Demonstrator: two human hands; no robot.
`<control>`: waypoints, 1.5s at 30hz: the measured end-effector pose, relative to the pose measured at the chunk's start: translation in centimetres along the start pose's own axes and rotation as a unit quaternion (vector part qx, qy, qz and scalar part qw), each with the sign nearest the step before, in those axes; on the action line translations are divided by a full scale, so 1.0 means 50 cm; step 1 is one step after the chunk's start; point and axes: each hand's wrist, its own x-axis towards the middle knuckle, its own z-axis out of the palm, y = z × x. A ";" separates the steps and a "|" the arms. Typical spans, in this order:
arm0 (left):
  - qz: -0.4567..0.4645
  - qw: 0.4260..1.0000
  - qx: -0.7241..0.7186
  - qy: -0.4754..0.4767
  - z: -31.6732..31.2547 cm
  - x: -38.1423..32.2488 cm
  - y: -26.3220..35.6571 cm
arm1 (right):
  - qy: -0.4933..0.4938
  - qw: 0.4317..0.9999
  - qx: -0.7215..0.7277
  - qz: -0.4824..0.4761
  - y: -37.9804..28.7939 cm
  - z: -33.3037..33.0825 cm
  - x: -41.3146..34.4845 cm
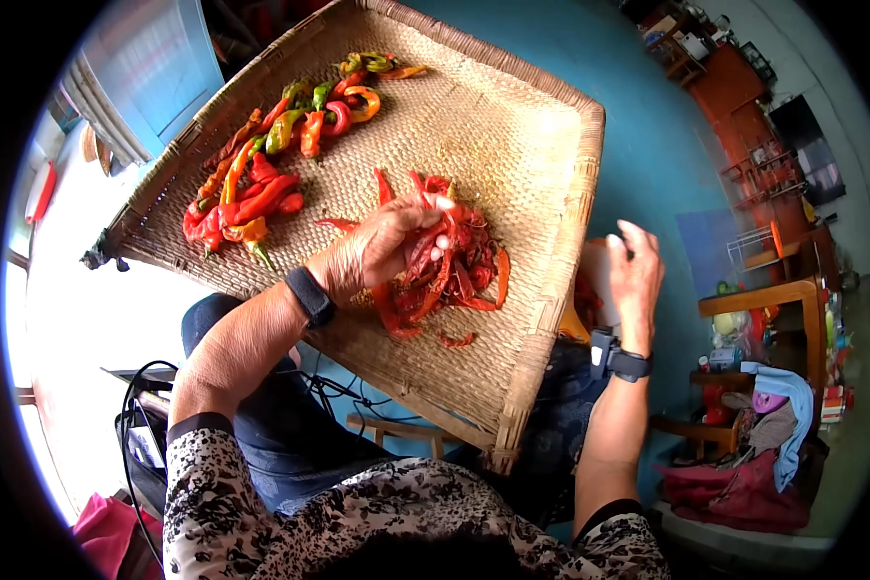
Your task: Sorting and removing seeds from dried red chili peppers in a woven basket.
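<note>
A woven winnowing basket (507, 138) with a bound rim rests across my lap, tilted. My left hand (399, 235) is over a heap of wrinkled red chili peppers (471, 268) in its near right part. Its fingers are curled around red pepper, partly hidden by the hand. Fresher red, orange and green chili peppers (268, 192) lie along the basket's left side. My right hand (634, 268) is raised beyond the basket's right rim, fingers apart, with nothing visible in it. Beside it, a container (605, 279) with red peppers is mostly hidden behind the rim.
Black cables (333, 384) and a wooden stool (413, 428) show below the basket. A black bag (141, 449) stands at my left. To the right are a wooden chair (805, 304) and a heap of clothes (739, 478). A blue door (159, 72) is at upper left.
</note>
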 end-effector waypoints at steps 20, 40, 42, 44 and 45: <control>0.015 0.999 -0.012 -0.027 -0.050 0.005 -0.020 | -0.012 0.989 0.144 -0.018 -0.133 0.045 0.024; -0.006 0.999 -0.010 -0.033 -0.047 0.012 -0.046 | -0.221 0.928 0.273 -0.125 -0.272 0.099 -0.016; -0.003 1.000 0.014 -0.023 -0.044 0.011 -0.048 | -0.218 0.929 0.265 -0.139 -0.274 0.108 -0.014; -0.004 0.999 0.041 -0.001 -0.029 0.008 -0.045 | -0.174 0.944 0.230 -0.162 -0.267 0.116 -0.013; -0.007 0.997 0.070 0.019 -0.020 0.002 -0.041 | -0.164 0.948 0.228 -0.153 -0.268 0.111 -0.012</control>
